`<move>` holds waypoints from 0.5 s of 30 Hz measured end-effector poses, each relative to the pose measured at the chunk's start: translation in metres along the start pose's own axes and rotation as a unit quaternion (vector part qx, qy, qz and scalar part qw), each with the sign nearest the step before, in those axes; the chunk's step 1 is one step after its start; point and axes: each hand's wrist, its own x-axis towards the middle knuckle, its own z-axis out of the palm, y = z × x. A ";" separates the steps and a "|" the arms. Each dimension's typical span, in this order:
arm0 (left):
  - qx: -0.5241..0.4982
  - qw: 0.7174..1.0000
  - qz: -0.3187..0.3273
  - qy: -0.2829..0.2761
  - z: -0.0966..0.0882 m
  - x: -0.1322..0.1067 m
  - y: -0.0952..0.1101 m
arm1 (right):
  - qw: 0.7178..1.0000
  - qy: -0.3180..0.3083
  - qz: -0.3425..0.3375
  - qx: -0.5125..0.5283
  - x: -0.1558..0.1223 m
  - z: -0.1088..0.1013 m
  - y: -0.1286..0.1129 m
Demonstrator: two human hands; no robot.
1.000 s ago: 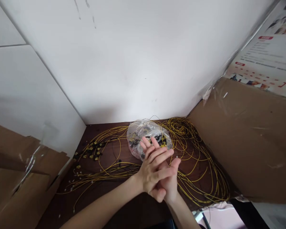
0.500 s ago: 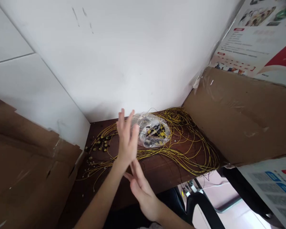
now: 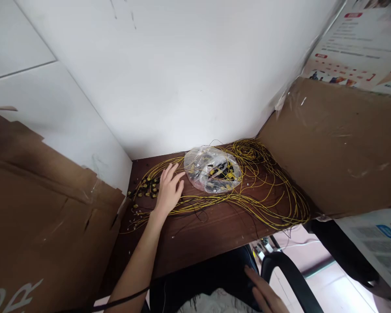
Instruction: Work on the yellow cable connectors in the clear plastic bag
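Observation:
My left hand [image 3: 169,191] is over the left part of the dark wooden table, fingers spread and nothing visible in it. Just left of it lie several black-and-yellow connectors [image 3: 147,187] on the ends of yellow wires [image 3: 241,200]. A clear plastic bag [image 3: 198,174] of black and yellow connectors sits right of the hand, a small gap away. The wires loop across the table to the right. Low at the right, my right hand [image 3: 265,289] hangs off the table's near edge beside the chair arm, its fingers stretched out and partly cut off by the frame.
Cardboard walls stand at the left [image 3: 68,204] and right [image 3: 339,152], with a white wall [image 3: 189,78] behind. A coil of yellow wire [image 3: 249,150] rests in the back right corner. A black chair armrest [image 3: 286,269] curves below the table's front edge.
My hands were close together above the table and have come apart. The left lowered toward the connectors; the right moved down and right, off the table. The view shifted slightly.

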 end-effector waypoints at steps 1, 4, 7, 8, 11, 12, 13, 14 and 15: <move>-0.002 1.000 0.006 -0.009 0.001 -0.002 -0.001 | 0.999 0.029 -0.005 -0.039 0.005 0.006 0.020; -0.003 1.000 0.010 -0.016 0.001 -0.007 -0.004 | 0.987 0.103 -0.005 -0.125 0.030 0.039 0.059; 0.004 1.000 0.006 -0.015 0.000 -0.011 -0.004 | 0.953 0.177 -0.021 -0.247 0.058 0.076 0.066; 0.009 1.000 0.006 -0.017 0.000 -0.011 -0.004 | 0.934 0.180 -0.012 -0.309 0.066 0.085 0.064; 0.015 1.000 -0.001 -0.024 0.000 -0.013 -0.004 | 0.875 0.153 0.038 -0.457 0.083 0.098 0.055; 0.015 1.000 -0.005 -0.023 -0.001 -0.013 -0.004 | 0.862 0.144 0.051 -0.484 0.085 0.098 0.053; 0.013 1.000 -0.010 -0.020 -0.001 -0.013 -0.005 | 0.855 0.135 0.062 -0.498 0.088 0.096 0.050; 0.009 1.000 -0.015 -0.015 -0.001 -0.013 -0.007 | 0.854 0.123 0.069 -0.501 0.089 0.093 0.047; 0.005 1.000 -0.021 -0.009 -0.002 -0.013 -0.009 | 0.859 0.109 0.075 -0.494 0.091 0.089 0.044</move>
